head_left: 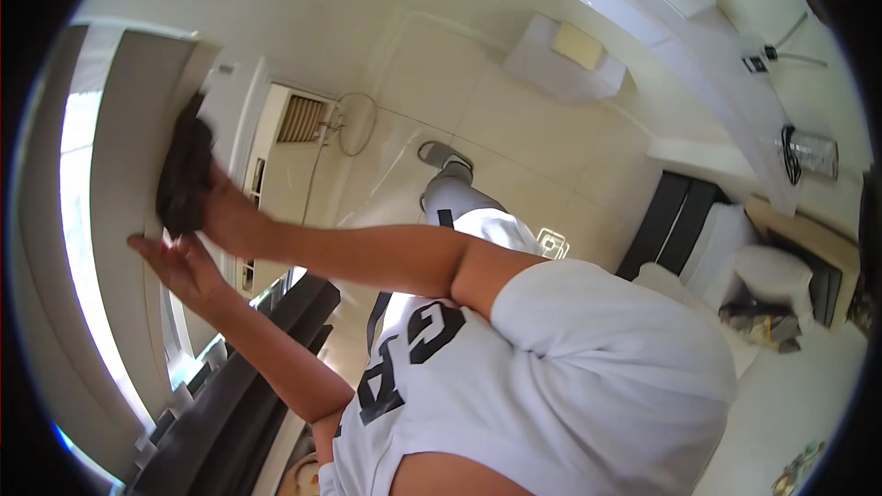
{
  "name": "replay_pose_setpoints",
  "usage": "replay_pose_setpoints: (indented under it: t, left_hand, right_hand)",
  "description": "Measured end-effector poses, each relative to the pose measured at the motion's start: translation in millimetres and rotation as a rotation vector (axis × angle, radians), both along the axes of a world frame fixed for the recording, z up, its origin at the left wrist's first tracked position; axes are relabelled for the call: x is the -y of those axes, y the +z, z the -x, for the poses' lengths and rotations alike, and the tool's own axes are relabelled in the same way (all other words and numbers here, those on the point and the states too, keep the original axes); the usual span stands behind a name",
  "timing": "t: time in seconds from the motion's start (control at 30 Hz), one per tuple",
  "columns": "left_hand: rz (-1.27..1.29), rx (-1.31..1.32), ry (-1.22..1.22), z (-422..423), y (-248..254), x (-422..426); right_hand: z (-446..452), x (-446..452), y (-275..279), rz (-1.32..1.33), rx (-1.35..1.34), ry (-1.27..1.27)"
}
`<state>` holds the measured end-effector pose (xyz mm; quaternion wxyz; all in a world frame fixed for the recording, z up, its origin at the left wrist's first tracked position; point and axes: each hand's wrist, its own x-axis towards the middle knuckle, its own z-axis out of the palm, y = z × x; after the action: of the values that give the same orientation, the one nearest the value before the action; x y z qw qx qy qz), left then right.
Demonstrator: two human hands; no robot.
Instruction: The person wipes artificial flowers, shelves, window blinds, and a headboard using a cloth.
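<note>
My right hand (230, 216) is closed on a dark, blurred object (186, 170), held upright against or just in front of a grey-beige panel (133, 165). What the dark object is cannot be made out. Just below its lower end is my left hand (188, 276), palm up, with its fingers apart and one finger stretched toward the panel. Whether the left fingertips touch the object is unclear. Both arms reach to the left across my white shirt (551, 377) with black letters.
Bright window strips (81, 184) run beside the panel. Below is a dark sofa-like piece (243, 395). A slippered foot (450, 158) stands on pale tiles (524, 156). Black drawers or boxes (671, 220), a white ledge (717, 73) and a clear jar-like item (816, 154) are on the right.
</note>
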<state>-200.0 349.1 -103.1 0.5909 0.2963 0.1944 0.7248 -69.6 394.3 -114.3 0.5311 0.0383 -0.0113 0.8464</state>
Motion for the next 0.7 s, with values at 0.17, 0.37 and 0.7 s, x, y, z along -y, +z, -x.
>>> replay_pose_setpoints:
  t: [0.17, 0.37, 0.7]
  left_hand:
    - [0.354, -0.219, 0.506, -36.9, 14.9, 1.1]
    - [0.128, 0.298, 0.336, 10.7, 25.5, 57.3]
    - [-0.057, 0.142, 1.099, 94.6, 28.4, 236.0]
  right_hand:
    - [15.2, 0.6, -8.6, 0.098, -0.014, 0.037]
    - [9.1, -32.8, -20.6, -0.008, -0.231, 0.052]
    - [-9.5, -40.8, -3.7, -0.014, -0.179, 0.132]
